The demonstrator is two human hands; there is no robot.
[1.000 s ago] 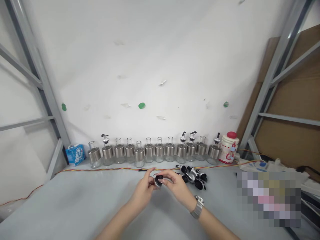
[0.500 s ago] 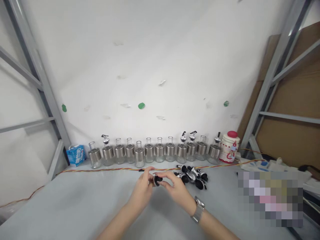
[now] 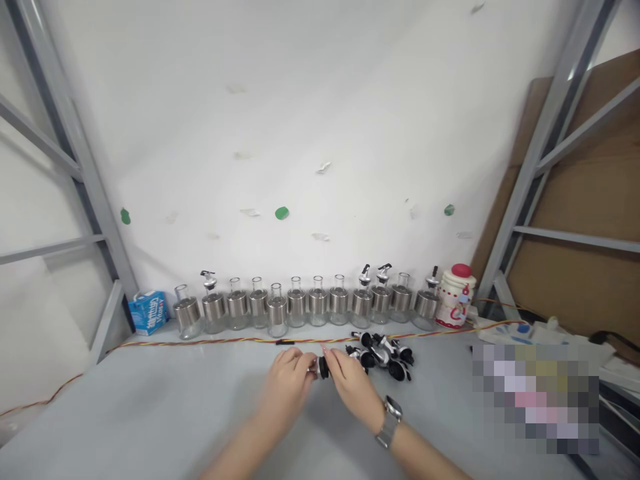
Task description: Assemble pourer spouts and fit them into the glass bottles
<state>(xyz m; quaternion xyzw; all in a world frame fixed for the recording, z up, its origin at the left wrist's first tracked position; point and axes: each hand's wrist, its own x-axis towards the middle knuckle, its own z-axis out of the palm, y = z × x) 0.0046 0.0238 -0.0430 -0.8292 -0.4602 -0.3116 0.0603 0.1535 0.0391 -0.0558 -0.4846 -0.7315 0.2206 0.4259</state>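
Between my two hands, above the front of the grey table (image 3: 165, 393), is a silver and black bottle pourer (image 3: 323, 367). My left hand (image 3: 287, 383) is closed on its silver spout side, which the fingers partly hide. On the black stopper side, my right hand (image 3: 347, 380) pinches it; a watch (image 3: 390, 421) is on that wrist. Just right of my right hand lies a pile of several loose pourers (image 3: 383, 357). Behind stands a row of glass bottles with steel sleeves (image 3: 297, 301), some of them topped with pourers (image 3: 384, 272).
A twisted red and yellow wire (image 3: 200, 343) runs along the table before the bottles. At the row's ends stand a blue carton (image 3: 149, 313) and a cream jar with a red lid (image 3: 456, 297). Grey metal posts (image 3: 97, 180) flank the white wall. A blurred patch covers the right side.
The pourer has turned in my hands, its black part now facing right. My left fingers have folded down around the spout, and my right fingers have closed over the stopper.
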